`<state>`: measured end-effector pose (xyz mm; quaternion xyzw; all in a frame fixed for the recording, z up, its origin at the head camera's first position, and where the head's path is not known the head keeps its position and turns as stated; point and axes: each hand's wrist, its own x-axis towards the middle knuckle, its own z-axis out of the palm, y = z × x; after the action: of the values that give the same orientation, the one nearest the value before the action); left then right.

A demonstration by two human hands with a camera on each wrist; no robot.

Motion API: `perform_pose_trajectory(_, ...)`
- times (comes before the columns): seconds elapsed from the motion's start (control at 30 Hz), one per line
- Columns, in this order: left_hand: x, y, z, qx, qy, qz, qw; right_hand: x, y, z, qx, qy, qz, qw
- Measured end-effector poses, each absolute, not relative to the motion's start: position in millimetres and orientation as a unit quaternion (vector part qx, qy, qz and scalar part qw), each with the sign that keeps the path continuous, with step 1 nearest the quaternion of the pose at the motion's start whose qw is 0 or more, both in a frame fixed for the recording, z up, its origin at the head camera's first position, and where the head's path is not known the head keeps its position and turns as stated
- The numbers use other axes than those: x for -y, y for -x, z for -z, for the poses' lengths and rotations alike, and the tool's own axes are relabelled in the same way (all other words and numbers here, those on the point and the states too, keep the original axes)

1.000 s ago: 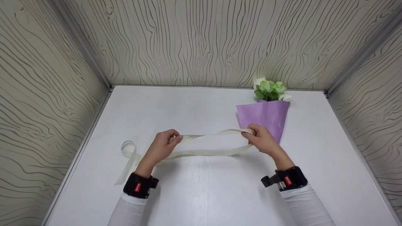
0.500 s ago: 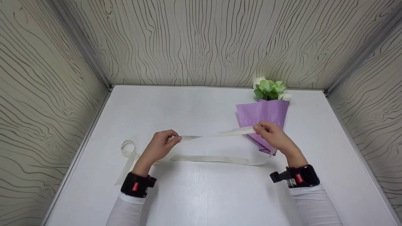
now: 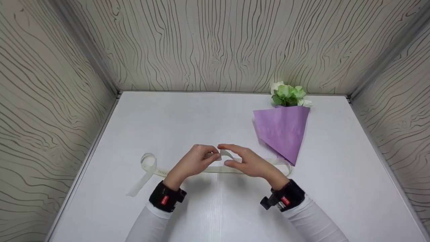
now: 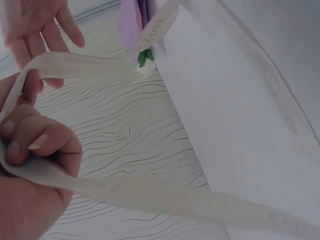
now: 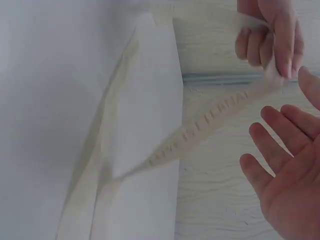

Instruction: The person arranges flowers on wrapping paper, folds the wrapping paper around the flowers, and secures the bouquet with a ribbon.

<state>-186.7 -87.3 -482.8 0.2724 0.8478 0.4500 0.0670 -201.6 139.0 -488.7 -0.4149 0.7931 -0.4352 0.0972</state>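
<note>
Near the middle of the table in the head view, my left hand (image 3: pixel 193 161) pinches a cream ribbon (image 3: pixel 221 169). The left wrist view shows the ribbon (image 4: pixel 150 197) running through the curled fingers of the left hand (image 4: pixel 42 140) and over its index finger. Printed lettering shows along the ribbon (image 5: pixel 200 125) in the right wrist view. My right hand (image 3: pixel 252 163) faces the left one across a short arch of ribbon. In the right wrist view, the right hand (image 5: pixel 295 170) has its fingers spread and nothing gripped. The ribbon's left end lies in a loop on the table.
A bouquet of white and green flowers (image 3: pixel 287 94) in purple wrapping paper (image 3: pixel 285 127) lies at the back right of the white table (image 3: pixel 188 114). The ribbon's right bend reaches the wrapper's lower tip. Wood-grain patterned panels (image 3: pixel 215 43) stand around the back and sides.
My right hand has let go of the ribbon and moved left, close to the left hand. The left hand has shifted right with the ribbon, whose looped end has slid a little right.
</note>
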Motion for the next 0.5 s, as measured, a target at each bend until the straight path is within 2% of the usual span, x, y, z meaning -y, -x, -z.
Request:
perform_pose_trajectory(0.1,84.0,185.3,481.4,-0.842,-0.290,-0.447,0.079,-127.9,196.3,483.0,-0.760,0.421,0.471,0.154)
perform_pose_trajectory(0.23,87.9,184.4,482.9,-0.845,-0.286,-0.445,0.071,-131.9,193.3,474.4,-0.741,0.376,0.514,0.214)
perform_pose_trajectory(0.4,93.1,183.6,483.6,-0.846,-0.275,-0.454,0.054,-143.4,199.3,481.4,-0.727,0.333,0.542,0.258)
perform_pose_trajectory(0.5,91.2,182.0,480.8,-0.833,-0.293,-0.465,0.061,-143.1,203.1,488.6,-0.708,0.342,0.552,0.278)
